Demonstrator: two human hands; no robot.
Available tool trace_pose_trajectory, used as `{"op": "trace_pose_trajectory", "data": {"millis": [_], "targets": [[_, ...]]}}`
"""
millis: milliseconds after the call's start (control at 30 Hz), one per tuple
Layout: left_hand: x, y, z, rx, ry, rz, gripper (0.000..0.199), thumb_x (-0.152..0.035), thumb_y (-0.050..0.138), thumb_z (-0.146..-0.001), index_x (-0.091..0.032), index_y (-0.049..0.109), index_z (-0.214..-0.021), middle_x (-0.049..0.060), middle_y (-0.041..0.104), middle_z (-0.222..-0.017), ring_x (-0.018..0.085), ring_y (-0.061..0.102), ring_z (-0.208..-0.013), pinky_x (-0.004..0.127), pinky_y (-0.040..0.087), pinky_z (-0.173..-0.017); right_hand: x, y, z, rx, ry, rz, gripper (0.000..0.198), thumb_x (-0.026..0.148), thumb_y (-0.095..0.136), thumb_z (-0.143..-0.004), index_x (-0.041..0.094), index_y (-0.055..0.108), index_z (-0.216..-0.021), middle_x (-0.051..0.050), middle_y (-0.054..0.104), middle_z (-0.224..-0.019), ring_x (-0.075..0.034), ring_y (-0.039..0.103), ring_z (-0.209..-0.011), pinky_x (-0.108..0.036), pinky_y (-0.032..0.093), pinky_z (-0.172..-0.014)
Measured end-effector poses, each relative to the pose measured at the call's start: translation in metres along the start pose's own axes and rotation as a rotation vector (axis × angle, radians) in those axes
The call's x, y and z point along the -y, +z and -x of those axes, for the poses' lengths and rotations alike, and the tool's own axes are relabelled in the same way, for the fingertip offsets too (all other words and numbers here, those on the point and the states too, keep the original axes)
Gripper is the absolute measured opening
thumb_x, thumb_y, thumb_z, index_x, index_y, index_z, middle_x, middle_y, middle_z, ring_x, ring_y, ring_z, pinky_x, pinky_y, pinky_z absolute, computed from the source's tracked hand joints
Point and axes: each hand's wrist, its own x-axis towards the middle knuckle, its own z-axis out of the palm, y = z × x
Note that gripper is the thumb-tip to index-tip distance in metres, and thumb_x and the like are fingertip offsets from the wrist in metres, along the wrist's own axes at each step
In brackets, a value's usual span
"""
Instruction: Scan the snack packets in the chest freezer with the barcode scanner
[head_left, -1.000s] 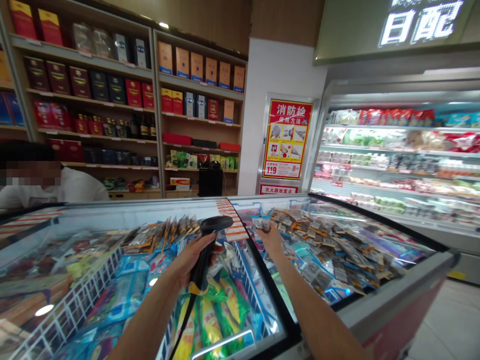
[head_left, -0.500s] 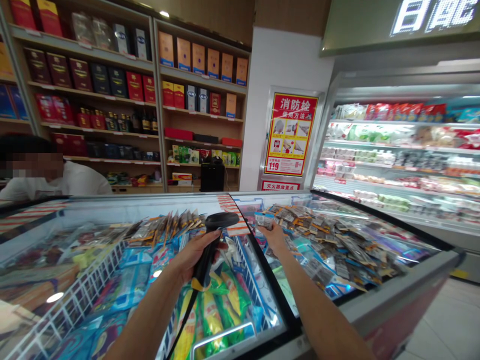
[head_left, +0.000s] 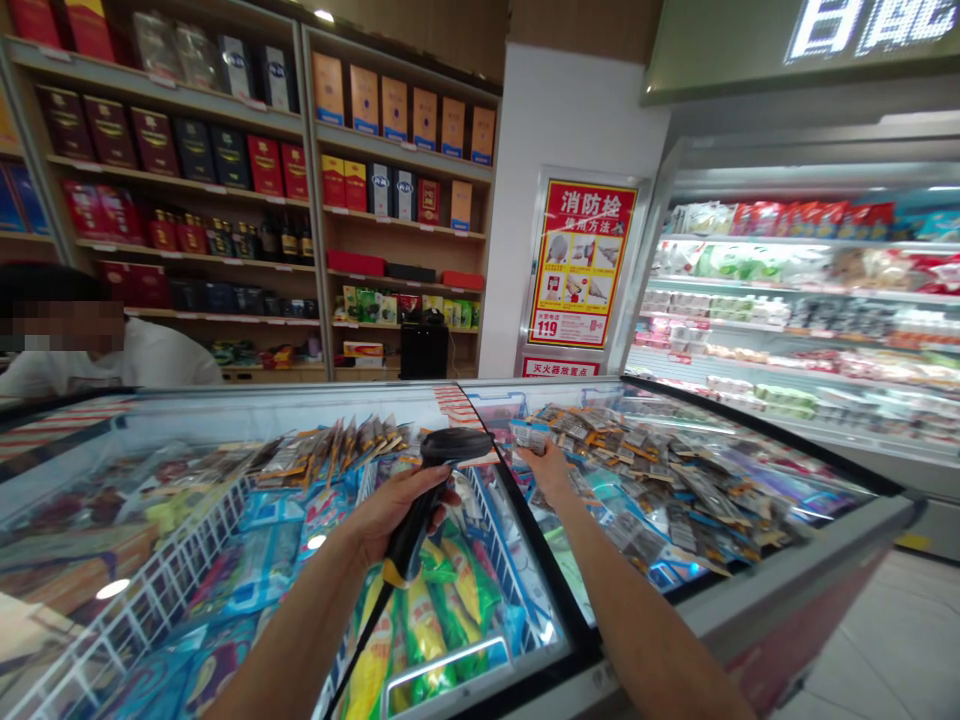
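Note:
My left hand (head_left: 397, 510) is closed round the handle of a black and yellow barcode scanner (head_left: 420, 510), whose head points right. Its cable runs down toward the bottom edge. Between the fingers of my right hand (head_left: 546, 468) is a small packet (head_left: 529, 436) with a blue edge and a pale printed face. That hand is over the right part of the freezer, just left of a heap of flat snack packets (head_left: 660, 465) with grey and orange faces. Below the scanner, yellow and green corn packs (head_left: 427, 630) lie in a white wire basket (head_left: 495, 540).
The chest freezer (head_left: 795, 590) has sliding glass lids with a black frame (head_left: 540, 540). A person in a white shirt (head_left: 165, 355) is behind it at left. Shelves of boxed bottles (head_left: 262, 165) stand at the back. A lit refrigerated display (head_left: 795, 280) is at right.
The scanner head has shifted slightly right, toward the packet. My right hand keeps hold of the packet, now turned a little, with more of its printed face showing.

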Motion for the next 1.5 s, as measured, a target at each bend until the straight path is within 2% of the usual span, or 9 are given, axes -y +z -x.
{"op": "trace_pose_trajectory", "data": {"millis": [167,300,500,767,1200,1367,1500], "targets": [[0.0,0.001,0.002,0.033,-0.009,-0.013,0.026,-0.036,0.062,-0.064,-0.014,0.053,-0.077,0.004,0.064,-0.061,0.008,0.051,-0.042,0.018,0.038,-0.04,0.001,0.0,-0.001,0.0,0.037,-0.043,0.031,0.032,0.061,-0.055,0.013,0.061,-0.08,-0.005,0.065,-0.072,-0.019,0.058,-0.067,-0.029,0.043,-0.061],[0.001,0.003,0.002,0.071,0.004,-0.044,0.025,-0.035,0.062,-0.064,-0.014,0.052,-0.073,0.004,0.063,-0.06,0.009,0.051,-0.042,0.019,0.037,-0.04,-0.004,0.001,-0.003,-0.023,0.009,-0.035,0.033,0.034,0.061,-0.056,0.014,0.061,-0.082,-0.005,0.065,-0.074,-0.02,0.058,-0.069,-0.029,0.043,-0.063],[0.002,0.005,0.001,0.041,-0.02,-0.056,0.024,-0.035,0.062,-0.064,-0.014,0.051,-0.07,0.002,0.061,-0.058,0.008,0.051,-0.041,0.019,0.038,-0.04,-0.008,0.002,-0.005,-0.04,-0.008,0.003,0.034,0.038,0.061,-0.057,0.014,0.06,-0.081,-0.005,0.064,-0.073,-0.02,0.057,-0.069,-0.029,0.043,-0.063],[0.002,0.004,-0.001,0.028,-0.029,-0.018,0.025,-0.035,0.063,-0.063,-0.014,0.052,-0.07,0.003,0.062,-0.059,0.008,0.051,-0.041,0.019,0.037,-0.039,-0.001,0.0,-0.003,-0.036,0.028,-0.017,0.028,0.03,0.06,-0.056,0.016,0.06,-0.08,-0.004,0.065,-0.071,-0.02,0.058,-0.066,-0.029,0.043,-0.063],[0.002,0.005,0.0,0.036,-0.022,-0.04,0.028,-0.037,0.066,-0.059,-0.014,0.053,-0.068,0.002,0.061,-0.059,0.008,0.051,-0.042,0.019,0.038,-0.041,-0.002,0.001,-0.003,-0.049,-0.042,0.059,0.029,0.037,0.059,-0.057,0.016,0.059,-0.077,-0.002,0.063,-0.069,-0.018,0.055,-0.063,-0.027,0.041,-0.061],[0.001,0.0,-0.003,-0.002,-0.008,-0.03,0.029,-0.038,0.066,-0.059,-0.014,0.053,-0.07,0.003,0.062,-0.059,0.008,0.051,-0.041,0.019,0.037,-0.039,0.003,0.001,0.0,-0.079,-0.017,0.051,0.025,0.034,0.06,-0.056,0.017,0.058,-0.075,-0.002,0.063,-0.066,-0.018,0.055,-0.062,-0.028,0.041,-0.06],[-0.002,-0.004,-0.002,-0.115,0.01,-0.039,0.029,-0.038,0.065,-0.06,-0.015,0.052,-0.072,0.002,0.063,-0.058,0.008,0.052,-0.04,0.018,0.036,-0.038,0.006,0.002,0.001,-0.088,0.008,0.052,0.025,0.033,0.06,-0.056,0.017,0.057,-0.076,-0.004,0.063,-0.07,-0.02,0.057,-0.065,-0.029,0.042,-0.061]]}}
